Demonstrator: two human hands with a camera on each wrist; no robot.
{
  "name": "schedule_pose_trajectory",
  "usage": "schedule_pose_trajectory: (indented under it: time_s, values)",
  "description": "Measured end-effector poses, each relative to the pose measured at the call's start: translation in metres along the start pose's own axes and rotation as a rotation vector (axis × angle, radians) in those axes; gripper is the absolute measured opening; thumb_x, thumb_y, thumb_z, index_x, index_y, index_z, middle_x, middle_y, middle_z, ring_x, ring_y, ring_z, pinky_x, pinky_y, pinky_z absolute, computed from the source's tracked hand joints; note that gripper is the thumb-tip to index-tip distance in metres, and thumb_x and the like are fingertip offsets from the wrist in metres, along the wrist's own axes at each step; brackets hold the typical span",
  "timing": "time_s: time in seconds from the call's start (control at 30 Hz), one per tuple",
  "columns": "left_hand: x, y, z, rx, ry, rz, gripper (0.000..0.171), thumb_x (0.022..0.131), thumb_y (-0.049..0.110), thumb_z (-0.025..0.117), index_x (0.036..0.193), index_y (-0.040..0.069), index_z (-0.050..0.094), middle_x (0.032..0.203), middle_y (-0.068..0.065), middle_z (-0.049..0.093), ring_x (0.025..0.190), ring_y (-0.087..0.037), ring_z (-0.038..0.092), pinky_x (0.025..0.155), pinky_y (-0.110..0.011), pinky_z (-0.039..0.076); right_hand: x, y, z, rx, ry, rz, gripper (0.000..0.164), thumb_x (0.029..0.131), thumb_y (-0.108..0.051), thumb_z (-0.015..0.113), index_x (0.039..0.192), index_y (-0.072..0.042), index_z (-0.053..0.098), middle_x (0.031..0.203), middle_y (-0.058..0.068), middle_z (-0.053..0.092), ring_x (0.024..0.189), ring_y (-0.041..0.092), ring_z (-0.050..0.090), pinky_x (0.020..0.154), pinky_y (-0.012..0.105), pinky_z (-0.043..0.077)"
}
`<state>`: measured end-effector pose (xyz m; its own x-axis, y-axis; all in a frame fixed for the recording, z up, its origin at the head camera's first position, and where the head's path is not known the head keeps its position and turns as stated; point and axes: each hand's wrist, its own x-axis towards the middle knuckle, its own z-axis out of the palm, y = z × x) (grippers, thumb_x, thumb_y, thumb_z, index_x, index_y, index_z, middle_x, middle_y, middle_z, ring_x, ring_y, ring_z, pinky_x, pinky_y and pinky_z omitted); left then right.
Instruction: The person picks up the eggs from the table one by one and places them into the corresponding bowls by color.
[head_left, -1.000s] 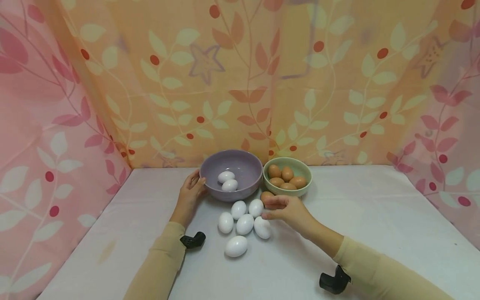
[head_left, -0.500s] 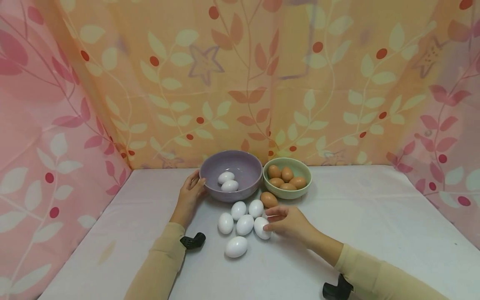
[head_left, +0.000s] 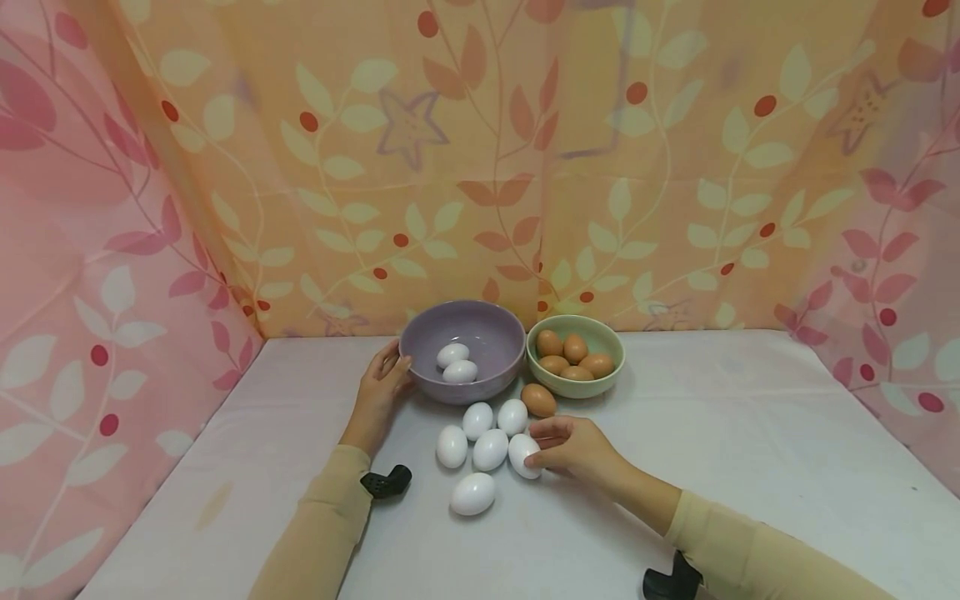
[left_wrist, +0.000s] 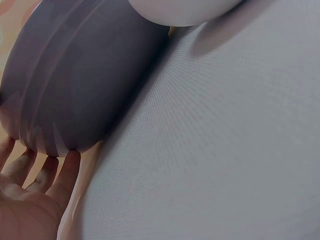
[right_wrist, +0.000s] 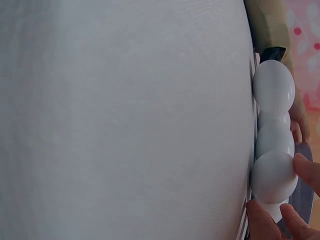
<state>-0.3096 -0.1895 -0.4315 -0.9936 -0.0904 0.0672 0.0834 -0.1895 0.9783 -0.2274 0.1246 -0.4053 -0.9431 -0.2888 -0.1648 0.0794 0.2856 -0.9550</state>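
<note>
On the left, my left hand (head_left: 378, 396) rests its fingertips against the outer wall of a purple bowl (head_left: 495, 333), which holds two white eggs (head_left: 460, 372). In the left wrist view, several fingers (left_wrist: 67, 170) touch the bowl's side. My right hand (head_left: 581, 450) has its thumb and fingers around the rightmost white egg (head_left: 521, 454), which lies on the table. The right wrist view shows the thumb (right_wrist: 307, 170) on one side of this egg (right_wrist: 274, 177) and fingertips on another. Several more white eggs (head_left: 490, 450) are grouped beside it.
A green bowl (head_left: 609, 379) with several brown eggs (head_left: 575, 348) stands right of the purple bowl. One brown egg (head_left: 538, 400) lies on the white tabletop (head_left: 720, 417) before the bowls. A single white egg (head_left: 472, 493) sits nearest the front. Patterned cloth (head_left: 480, 167) surrounds the table.
My right hand has moved from the loose brown egg toward the front, to the rightmost white egg, and its thumb now lies on it. The left hand stays at the purple bowl.
</note>
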Motion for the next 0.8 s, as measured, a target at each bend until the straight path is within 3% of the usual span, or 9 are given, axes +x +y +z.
schedule_pose_trajectory:
  time_s: [0.23, 0.6, 0.8]
  values:
    - [0.0001, 0.0003, -0.0003, 0.013, 0.007, -0.017, 0.061, 0.1, 0.025, 0.061, 0.154, 0.016, 0.035, 0.16, -0.005, 0.035, 0.14, -0.017, 0.042, 0.094, -0.021, 0.051, 0.0016, -0.0001, 0.0024, 0.029, -0.025, 0.003, 0.051, 0.074, -0.002, 0.082, 0.121, 0.009, 0.063, 0.104, 0.014, 0.074, 0.092, 0.011, 0.067, 0.077, 0.022, 0.057]
    - [0.0007, 0.0001, -0.0006, 0.007, 0.003, -0.004, 0.06, 0.1, 0.022, 0.061, 0.154, 0.014, 0.035, 0.16, -0.006, 0.035, 0.141, -0.018, 0.042, 0.094, -0.021, 0.05, 0.0028, 0.0008, 0.0052, 0.031, -0.03, 0.004, 0.049, 0.075, -0.003, 0.081, 0.12, 0.007, 0.065, 0.102, 0.008, 0.074, 0.087, 0.008, 0.064, 0.073, 0.021, 0.055]
    - [0.0002, 0.0001, 0.0002, 0.005, 0.007, -0.005, 0.06, 0.1, 0.022, 0.061, 0.153, 0.015, 0.036, 0.16, -0.005, 0.036, 0.14, -0.017, 0.042, 0.092, -0.019, 0.051, 0.0013, -0.0008, 0.0059, 0.026, -0.012, 0.016, 0.049, 0.075, -0.002, 0.081, 0.121, 0.006, 0.066, 0.105, 0.013, 0.074, 0.089, 0.009, 0.065, 0.074, 0.023, 0.057]
